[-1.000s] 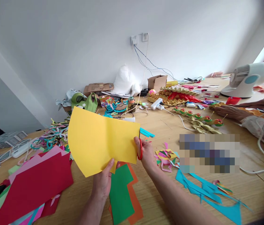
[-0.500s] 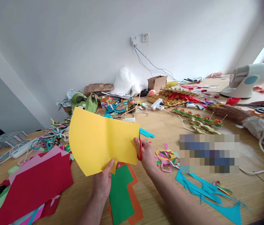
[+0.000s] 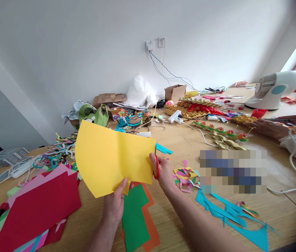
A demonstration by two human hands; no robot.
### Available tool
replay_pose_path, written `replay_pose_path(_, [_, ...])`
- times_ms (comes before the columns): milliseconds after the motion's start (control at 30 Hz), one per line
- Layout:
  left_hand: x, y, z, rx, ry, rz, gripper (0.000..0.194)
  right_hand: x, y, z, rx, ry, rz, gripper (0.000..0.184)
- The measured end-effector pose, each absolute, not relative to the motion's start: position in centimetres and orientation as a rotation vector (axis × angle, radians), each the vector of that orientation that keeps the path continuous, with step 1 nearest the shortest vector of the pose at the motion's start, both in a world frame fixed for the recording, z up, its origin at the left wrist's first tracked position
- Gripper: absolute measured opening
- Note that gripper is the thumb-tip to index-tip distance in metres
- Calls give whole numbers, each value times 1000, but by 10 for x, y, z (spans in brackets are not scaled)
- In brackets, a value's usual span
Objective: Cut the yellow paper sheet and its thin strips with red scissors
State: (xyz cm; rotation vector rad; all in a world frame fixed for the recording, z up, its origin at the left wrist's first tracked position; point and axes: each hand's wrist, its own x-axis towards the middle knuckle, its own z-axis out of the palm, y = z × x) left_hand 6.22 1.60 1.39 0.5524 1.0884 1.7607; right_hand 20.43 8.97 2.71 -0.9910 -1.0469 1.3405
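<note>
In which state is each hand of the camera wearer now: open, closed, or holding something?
Left hand: closed, holding the yellow paper at its lower edge.
Right hand: closed, holding red-handled scissors at the paper's right edge.

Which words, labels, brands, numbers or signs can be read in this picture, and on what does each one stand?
No text can be read anywhere.
Yellow paper in the left hand: no writing shows.
Flat cardboard by the wall and jar: any print is too small to read.
Pixelated patch: nothing legible.
</note>
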Motion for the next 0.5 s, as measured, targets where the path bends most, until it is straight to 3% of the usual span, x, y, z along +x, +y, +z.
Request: replay_pose_path(500, [60,16,11,591,1170,1787,54,206,91,29,-1055,-1160,1173,59])
